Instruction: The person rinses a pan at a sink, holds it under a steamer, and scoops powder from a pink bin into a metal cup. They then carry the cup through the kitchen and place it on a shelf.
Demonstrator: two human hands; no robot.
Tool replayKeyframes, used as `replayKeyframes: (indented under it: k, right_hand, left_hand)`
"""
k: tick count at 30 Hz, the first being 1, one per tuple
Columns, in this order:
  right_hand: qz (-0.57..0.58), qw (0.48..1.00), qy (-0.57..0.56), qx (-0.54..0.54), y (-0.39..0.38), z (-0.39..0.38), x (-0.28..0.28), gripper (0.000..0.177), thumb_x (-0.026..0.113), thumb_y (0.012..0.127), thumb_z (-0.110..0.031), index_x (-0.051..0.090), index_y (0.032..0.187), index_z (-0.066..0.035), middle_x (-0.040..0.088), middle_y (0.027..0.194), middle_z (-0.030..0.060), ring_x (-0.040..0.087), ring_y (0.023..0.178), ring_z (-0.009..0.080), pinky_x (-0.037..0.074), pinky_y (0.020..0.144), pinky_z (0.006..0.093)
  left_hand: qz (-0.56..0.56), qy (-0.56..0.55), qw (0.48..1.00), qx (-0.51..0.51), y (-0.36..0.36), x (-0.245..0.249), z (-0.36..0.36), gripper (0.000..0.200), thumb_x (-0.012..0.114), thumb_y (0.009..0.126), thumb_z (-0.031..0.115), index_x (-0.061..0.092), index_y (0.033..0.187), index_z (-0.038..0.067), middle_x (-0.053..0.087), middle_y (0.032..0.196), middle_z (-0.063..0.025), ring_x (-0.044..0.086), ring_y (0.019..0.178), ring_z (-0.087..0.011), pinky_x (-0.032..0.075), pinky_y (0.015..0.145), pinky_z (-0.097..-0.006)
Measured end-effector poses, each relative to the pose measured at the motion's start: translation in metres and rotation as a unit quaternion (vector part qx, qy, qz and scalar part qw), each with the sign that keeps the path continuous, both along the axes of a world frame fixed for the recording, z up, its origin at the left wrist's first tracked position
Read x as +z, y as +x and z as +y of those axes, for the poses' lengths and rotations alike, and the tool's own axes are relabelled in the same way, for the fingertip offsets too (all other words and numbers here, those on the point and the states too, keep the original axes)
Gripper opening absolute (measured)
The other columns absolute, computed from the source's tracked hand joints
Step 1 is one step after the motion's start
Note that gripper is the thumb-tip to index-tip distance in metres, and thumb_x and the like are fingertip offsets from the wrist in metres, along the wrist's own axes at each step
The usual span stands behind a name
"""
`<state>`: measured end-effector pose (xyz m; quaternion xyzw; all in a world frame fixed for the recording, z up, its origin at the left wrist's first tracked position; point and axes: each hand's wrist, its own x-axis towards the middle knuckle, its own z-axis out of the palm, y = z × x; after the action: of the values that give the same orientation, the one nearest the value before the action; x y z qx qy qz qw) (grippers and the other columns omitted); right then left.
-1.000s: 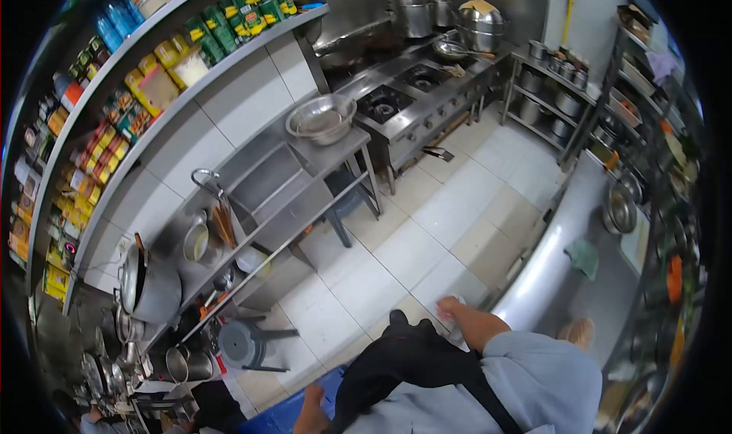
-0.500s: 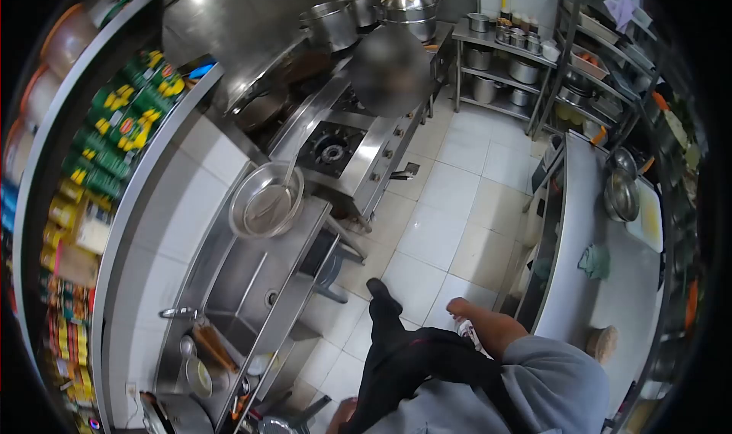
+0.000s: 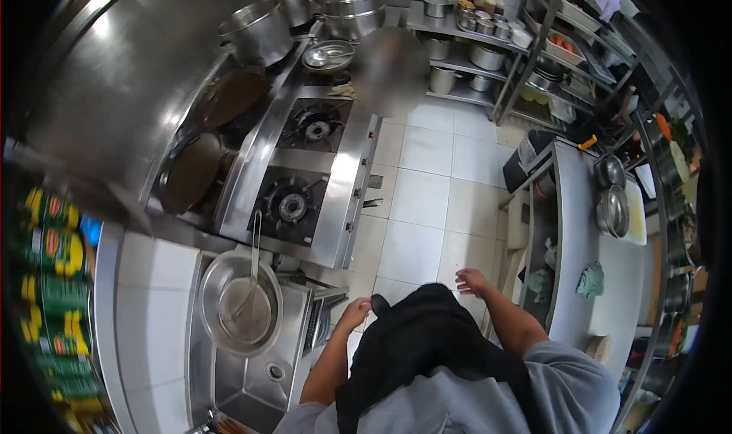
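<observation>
My left hand (image 3: 355, 312) hangs in front of my body, left of my dark apron (image 3: 427, 331) and close to the sink corner. Its fingers are loosely bent, and I see nothing in them. On the other side, my right hand (image 3: 471, 281) hangs over the floor with fingers apart, holding nothing. To the left, a steel bowl (image 3: 210, 297) rests over the sink (image 3: 236, 384), with a round mesh strainer (image 3: 245, 312) in it. Nearest ahead on the left is the gas stove (image 3: 335, 205).
Two dark woks (image 3: 191, 171) and large pots (image 3: 259, 34) stand along the back of the stove. At right, a steel counter (image 3: 568, 281) bears bowls (image 3: 612, 209) and a green cloth (image 3: 590, 279). A tiled aisle (image 3: 415, 198) runs between. A blurred patch hides part ahead.
The view has moved forward toward the stove, and the bowl with the strainer now appears nearer. My left hand has come up from the bottom edge into full view.
</observation>
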<state>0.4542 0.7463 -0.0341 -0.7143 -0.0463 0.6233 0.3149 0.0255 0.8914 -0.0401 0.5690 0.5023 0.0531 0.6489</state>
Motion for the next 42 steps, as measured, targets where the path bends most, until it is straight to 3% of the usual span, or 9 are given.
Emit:
replayKeyframes:
  k: [5, 10, 15, 17, 21, 24, 29, 36, 42]
  right_hand:
    - [0.077, 0.987, 0.060, -0.126, 0.052, 0.087, 0.043, 0.027, 0.060, 0.096, -0.028, 0.058, 0.118, -0.013, 0.063, 0.103, 0.0036, 0.064, 0.091, 0.0225, 0.054, 0.081, 0.0407]
    - [0.093, 0.983, 0.135, -0.084, 0.151, 0.275, 0.053, 0.032, 0.059, 0.096, -0.028, 0.055, 0.125, -0.013, 0.061, 0.115, 0.0064, 0.061, 0.101, 0.0244, 0.053, 0.088, 0.0420]
    - [0.072, 0.959, 0.270, -0.046, 0.260, 0.547, 0.076, 0.051, 0.061, 0.097, -0.038, 0.046, 0.139, -0.014, 0.054, 0.135, 0.0100, 0.056, 0.117, 0.0318, 0.050, 0.096, 0.0474]
    - [0.078, 0.947, 0.304, -0.070, 0.295, 0.645, 0.092, 0.057, 0.061, 0.096, -0.042, 0.042, 0.143, -0.015, 0.048, 0.141, 0.0101, 0.054, 0.119, 0.0331, 0.048, 0.097, 0.0497]
    - [0.076, 0.936, 0.329, -0.103, 0.343, 0.783, 0.111, 0.056, 0.060, 0.096, -0.042, 0.041, 0.144, -0.019, 0.043, 0.146, 0.0090, 0.053, 0.118, 0.0330, 0.048, 0.095, 0.0493]
    - [0.100, 0.939, 0.303, -0.131, 0.351, 0.832, 0.119, 0.063, 0.063, 0.094, -0.043, 0.037, 0.147, -0.020, 0.038, 0.150, 0.0086, 0.047, 0.129, 0.0347, 0.045, 0.100, 0.0514]
    - [0.115, 0.946, 0.303, -0.007, 0.344, 0.821, 0.092, 0.043, 0.054, 0.099, -0.029, 0.046, 0.139, -0.018, 0.051, 0.135, 0.0057, 0.056, 0.114, 0.0300, 0.050, 0.088, 0.0452]
    - [0.115, 0.971, 0.203, -0.052, 0.380, 0.819, 0.061, 0.037, 0.056, 0.097, -0.027, 0.053, 0.130, -0.012, 0.054, 0.129, 0.0110, 0.060, 0.106, 0.0292, 0.053, 0.085, 0.0408]
    - [0.040, 0.987, 0.140, -0.064, 0.473, 0.955, -0.052, 0.029, 0.053, 0.097, -0.026, 0.054, 0.124, -0.015, 0.058, 0.121, 0.0084, 0.060, 0.104, 0.0293, 0.053, 0.088, 0.0449]
  left_hand:
    - [-0.019, 0.015, 0.998, -0.061, 0.109, 0.036, 0.114, 0.034, 0.060, 0.094, 0.024, 0.063, 0.122, 0.005, 0.069, 0.093, -0.0090, 0.065, 0.078, -0.0159, 0.053, 0.073, -0.0306]
    - [-0.033, 0.071, 0.993, -0.088, 0.176, 0.028, 0.215, 0.036, 0.062, 0.094, 0.024, 0.062, 0.124, 0.004, 0.069, 0.095, -0.0088, 0.065, 0.079, -0.0167, 0.054, 0.075, -0.0316]
    - [0.004, -0.037, 0.996, 0.078, 0.224, 0.018, 0.296, 0.035, 0.062, 0.095, 0.025, 0.061, 0.123, 0.004, 0.069, 0.096, -0.0064, 0.066, 0.081, -0.0162, 0.053, 0.070, -0.0299]
    - [0.049, -0.105, 0.982, 0.151, 0.250, 0.014, 0.317, 0.036, 0.059, 0.098, 0.030, 0.059, 0.129, 0.011, 0.069, 0.106, -0.0029, 0.065, 0.093, -0.0163, 0.053, 0.073, -0.0344]
    - [-0.020, -0.046, 0.985, 0.166, 0.337, 0.071, 0.377, 0.036, 0.057, 0.098, 0.030, 0.060, 0.128, 0.008, 0.069, 0.105, -0.0053, 0.065, 0.091, -0.0169, 0.053, 0.075, -0.0330]
    - [-0.034, -0.017, 0.988, 0.152, 0.391, 0.118, 0.430, 0.038, 0.058, 0.098, 0.029, 0.060, 0.127, 0.005, 0.069, 0.103, -0.0070, 0.066, 0.090, -0.0164, 0.053, 0.075, -0.0312]
    - [-0.053, 0.039, 0.989, 0.130, 0.433, 0.146, 0.496, 0.035, 0.057, 0.100, 0.027, 0.059, 0.129, 0.007, 0.068, 0.108, -0.0043, 0.064, 0.095, -0.0141, 0.052, 0.078, -0.0293]
    - [-0.060, -0.043, 0.960, 0.269, 0.449, 0.109, 0.493, 0.035, 0.059, 0.098, 0.029, 0.062, 0.125, 0.008, 0.069, 0.104, -0.0049, 0.065, 0.091, -0.0130, 0.052, 0.073, -0.0294]
    - [0.014, -0.194, 0.884, 0.424, 0.493, 0.049, 0.460, 0.034, 0.055, 0.100, 0.026, 0.058, 0.128, 0.008, 0.068, 0.110, -0.0077, 0.064, 0.094, -0.0175, 0.053, 0.077, -0.0331]
